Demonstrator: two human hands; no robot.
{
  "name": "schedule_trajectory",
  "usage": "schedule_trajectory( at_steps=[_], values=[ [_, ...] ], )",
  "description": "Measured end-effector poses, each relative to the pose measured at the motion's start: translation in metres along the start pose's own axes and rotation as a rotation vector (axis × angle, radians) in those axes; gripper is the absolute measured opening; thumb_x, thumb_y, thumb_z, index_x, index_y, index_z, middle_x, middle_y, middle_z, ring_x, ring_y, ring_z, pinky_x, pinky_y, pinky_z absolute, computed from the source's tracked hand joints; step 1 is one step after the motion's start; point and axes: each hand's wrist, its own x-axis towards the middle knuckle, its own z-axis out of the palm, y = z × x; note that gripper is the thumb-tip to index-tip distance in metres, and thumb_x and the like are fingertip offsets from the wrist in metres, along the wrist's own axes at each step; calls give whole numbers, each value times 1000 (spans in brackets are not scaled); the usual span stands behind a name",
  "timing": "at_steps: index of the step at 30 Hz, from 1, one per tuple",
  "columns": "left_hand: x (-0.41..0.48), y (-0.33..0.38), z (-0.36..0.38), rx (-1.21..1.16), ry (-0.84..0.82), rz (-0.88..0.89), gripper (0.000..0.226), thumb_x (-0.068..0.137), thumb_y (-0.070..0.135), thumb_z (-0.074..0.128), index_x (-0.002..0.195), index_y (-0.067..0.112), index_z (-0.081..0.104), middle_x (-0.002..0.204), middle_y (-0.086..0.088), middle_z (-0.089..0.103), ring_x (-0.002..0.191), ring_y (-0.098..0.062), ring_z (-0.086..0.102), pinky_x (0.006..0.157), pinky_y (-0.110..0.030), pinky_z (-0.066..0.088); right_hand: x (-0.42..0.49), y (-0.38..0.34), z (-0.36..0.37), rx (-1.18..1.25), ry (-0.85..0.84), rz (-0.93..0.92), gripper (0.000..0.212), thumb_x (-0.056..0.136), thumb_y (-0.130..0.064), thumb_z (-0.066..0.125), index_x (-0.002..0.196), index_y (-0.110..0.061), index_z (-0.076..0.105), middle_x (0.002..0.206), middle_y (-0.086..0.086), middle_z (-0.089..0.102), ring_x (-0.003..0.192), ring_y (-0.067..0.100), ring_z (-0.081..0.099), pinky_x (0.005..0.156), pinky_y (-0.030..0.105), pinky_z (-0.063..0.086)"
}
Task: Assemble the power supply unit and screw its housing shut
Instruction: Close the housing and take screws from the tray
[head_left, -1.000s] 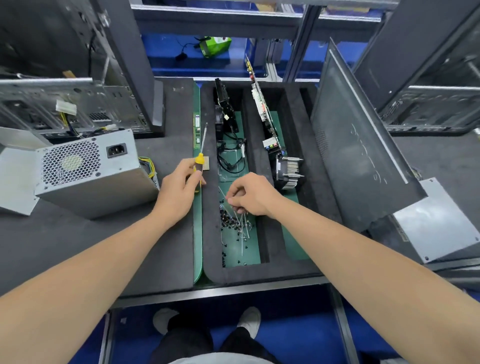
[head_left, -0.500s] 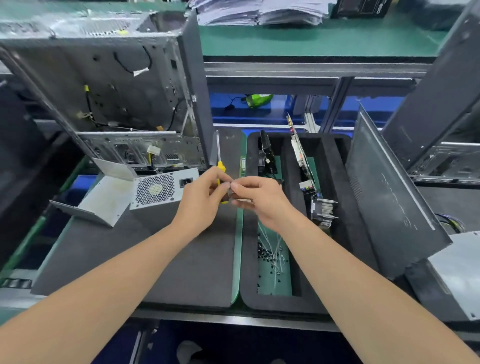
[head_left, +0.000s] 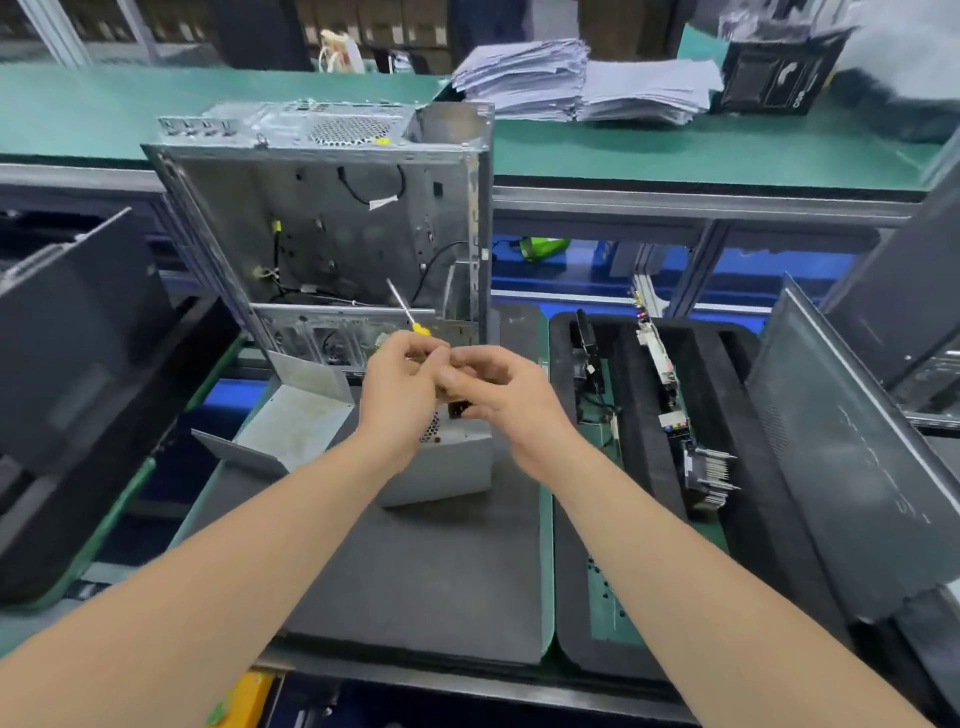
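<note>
Change over the last second, logged left to right: the bent grey sheet-metal cover plate (head_left: 291, 431) lies where it did, just left of the unit on the dark foam mat (head_left: 415, 571), and is not yet fitted. The left hand (head_left: 400, 387), which was low beside the tray, has come up over the unit. Its fingers are curled round the handle of the yellow-handled steel-shaft screwdriver (head_left: 410, 314). The shaft runs up and away to the left, with its tip toward the open bare-metal computer chassis (head_left: 332, 234) behind. The grey metal box of the power supply unit (head_left: 447, 467) sits on the mat directly beneath both hands, in front of the chassis. Its perforated fan-and-socket face shows just above a plain side turned toward the person. The hands cover most of the box; I judge its long axis runs away from the person toward the chassis, low confidence. The right hand (head_left: 498, 395) has left the loose dark screws (head_left: 605, 592) in the green-floored slot of the black foam tray (head_left: 644, 467). It now meets the left hand fingertip to fingertip, fingers bent inward. Whether it pinches a screw cannot be told, since the contact point is hidden. Reading for the task: screw pick-up is probably complete, with the fastener being passed or set for the driver. The housing is still open, so seating the cover plate and driving screws remain.
</note>
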Motion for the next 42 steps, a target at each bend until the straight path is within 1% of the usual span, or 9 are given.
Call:
schedule_trajectory(
  at_steps=[3, 5, 8, 14, 16, 20, 24, 30, 42],
  values=[
    [13, 4, -19, -336, -67, -260, 10, 107, 12, 54, 101, 9, 61, 87, -15, 65, 60, -17, 64, 45, -22, 48, 9, 0, 22, -415, 105, -227, 31, 77, -34, 92, 103, -28, 75, 96, -7, 71, 83, 11, 69, 75, 34, 59],
    [23, 5, -36, -510, -180, -372, 14, 110, 12, 48, 105, 5, 59, 91, -16, 63, 72, -22, 66, 55, -28, 56, 16, -3, 34, -679, 86, -367, 36, 74, -34, 93, 103, -29, 72, 94, -8, 64, 77, 3, 60, 73, 23, 52],
    [35, 3, -58, -657, -330, -468, 29, 112, 14, 41, 130, -4, 54, 107, -19, 64, 94, -26, 67, 76, -32, 59, 25, -6, 49, -925, 25, -505, 32, 79, -28, 88, 105, -25, 71, 94, -7, 61, 83, 6, 56, 79, 28, 50],
    [60, 2, -95, -750, -510, -482, 17, 110, 11, 46, 116, 0, 58, 124, -23, 71, 115, -27, 72, 89, -35, 62, 42, -6, 79, -802, 194, -466, 13, 96, -30, 72, 104, -29, 62, 84, -17, 67, 79, 1, 64, 71, 18, 50],
    [67, -1, -103, -708, -514, -468, 7, 107, 9, 51, 109, 5, 57, 124, -22, 71, 118, -29, 70, 87, -33, 63, 47, -7, 87, -723, 290, -408, 11, 100, -37, 63, 101, -32, 53, 84, -10, 72, 73, 7, 68, 67, 28, 54],
    [79, -14, -117, -592, -393, -442, 6, 104, 8, 58, 104, 4, 62, 96, -8, 67, 99, -22, 71, 77, -24, 62, 51, -16, 96, -335, 370, -359, 18, 106, -35, 54, 105, -21, 44, 94, -2, 78, 72, 21, 78, 60, 35, 59],
    [80, -32, -122, -673, -292, -472, 10, 101, 3, 60, 105, -3, 66, 88, -11, 74, 89, -21, 77, 74, -24, 62, 54, -26, 92, -65, 424, -356, 13, 111, -28, 45, 111, -15, 43, 94, 14, 75, 75, 36, 77, 67, 48, 64],
    [78, -45, -112, -741, -316, -508, 10, 104, 7, 56, 106, 0, 62, 100, -16, 76, 98, -25, 77, 75, -27, 62, 56, -33, 86, -97, 429, -359, 16, 112, -25, 40, 111, -17, 54, 89, 14, 75, 67, 34, 73, 60, 39, 59],
    [71, -43, -101, -766, -291, -465, 11, 106, 10, 54, 103, 4, 62, 94, -11, 79, 96, -22, 77, 78, -26, 61, 55, -33, 72, -146, 363, -363, 17, 111, -24, 41, 109, -14, 55, 86, 14, 74, 63, 32, 72, 55, 35, 58]
  ],
)
